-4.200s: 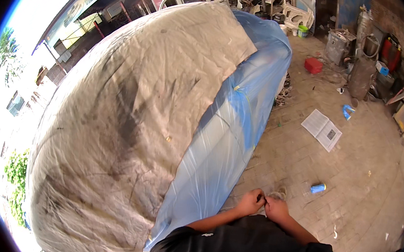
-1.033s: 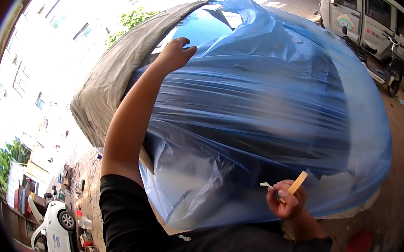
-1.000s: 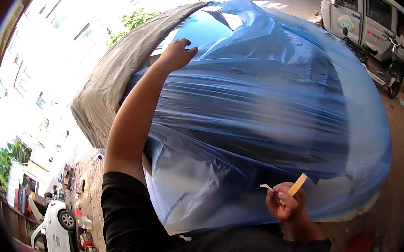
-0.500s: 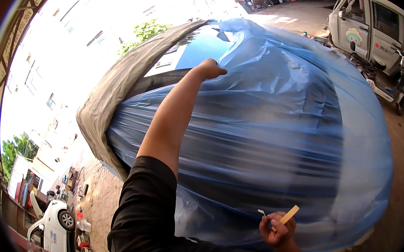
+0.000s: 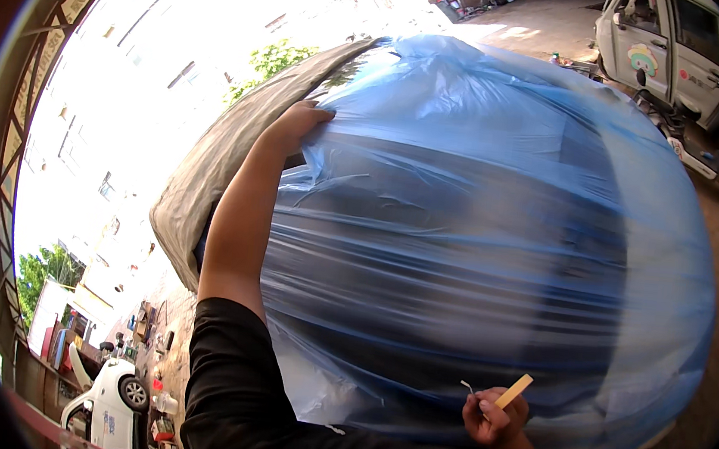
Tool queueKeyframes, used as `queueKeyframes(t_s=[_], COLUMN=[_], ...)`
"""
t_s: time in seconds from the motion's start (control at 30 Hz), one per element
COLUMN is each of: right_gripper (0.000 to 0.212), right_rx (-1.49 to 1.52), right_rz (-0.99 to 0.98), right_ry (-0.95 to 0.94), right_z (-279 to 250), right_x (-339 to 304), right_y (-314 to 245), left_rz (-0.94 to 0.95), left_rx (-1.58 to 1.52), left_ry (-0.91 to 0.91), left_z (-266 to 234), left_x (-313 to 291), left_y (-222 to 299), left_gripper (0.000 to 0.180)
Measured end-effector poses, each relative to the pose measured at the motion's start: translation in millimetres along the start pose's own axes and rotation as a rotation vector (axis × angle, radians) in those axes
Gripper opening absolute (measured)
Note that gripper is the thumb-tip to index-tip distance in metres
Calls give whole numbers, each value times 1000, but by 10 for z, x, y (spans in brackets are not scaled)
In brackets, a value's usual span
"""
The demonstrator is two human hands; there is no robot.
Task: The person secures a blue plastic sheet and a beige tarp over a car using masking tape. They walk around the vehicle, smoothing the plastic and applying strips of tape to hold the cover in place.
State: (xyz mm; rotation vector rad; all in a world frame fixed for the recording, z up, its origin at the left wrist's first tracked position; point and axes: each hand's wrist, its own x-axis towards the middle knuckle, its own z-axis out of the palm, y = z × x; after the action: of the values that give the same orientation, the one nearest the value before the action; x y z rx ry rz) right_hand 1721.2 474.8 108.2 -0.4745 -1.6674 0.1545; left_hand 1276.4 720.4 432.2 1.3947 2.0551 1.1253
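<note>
A thin blue plastic sheet (image 5: 464, 217) is draped over a large car-shaped body, its dark surface showing through. My left arm stretches far out, and my left hand (image 5: 300, 122) grips the sheet's edge beside a grey-brown cloth cover (image 5: 210, 158). The plastic is pulled into folds that run towards that cover. Low on the right, close to my body, my right hand (image 5: 492, 419) is closed around a flat yellow strip (image 5: 516, 390). A small bent white piece (image 5: 467, 385) sticks out by its fingertips; its kind is too small to tell.
At the far right stand a light-coloured van (image 5: 653, 54) and a motor scooter (image 5: 688, 139). A white car (image 5: 110, 408) and assorted clutter are at the lower left on brick paving. A pale building (image 5: 142, 56) rises behind, with green foliage (image 5: 280, 58) before it.
My left hand has moved left, drawing the sheet's edge to the grey-brown cover and over most of the uncovered glossy patch. My right hand keeps its hold on the yellow strip.
</note>
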Motion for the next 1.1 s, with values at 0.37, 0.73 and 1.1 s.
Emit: queueKeyframes(t_s=[0.37,0.73,1.1], right_gripper=[41,38,37], right_rx=[-21,40,34], right_rz=[-6,-23,-6], right_ry=[45,33,-1], right_z=[37,40,45], right_x=[-24,-29,-54], right_y=[22,25,9], left_rz=[-103,52,-12], left_rx=[306,1217,1199], left_ry=[58,350,490], left_z=[-104,-441,-891], left_x=[-1072,-1406,-1682], left_y=[-306,-598,-956], left_gripper=[21,31,31])
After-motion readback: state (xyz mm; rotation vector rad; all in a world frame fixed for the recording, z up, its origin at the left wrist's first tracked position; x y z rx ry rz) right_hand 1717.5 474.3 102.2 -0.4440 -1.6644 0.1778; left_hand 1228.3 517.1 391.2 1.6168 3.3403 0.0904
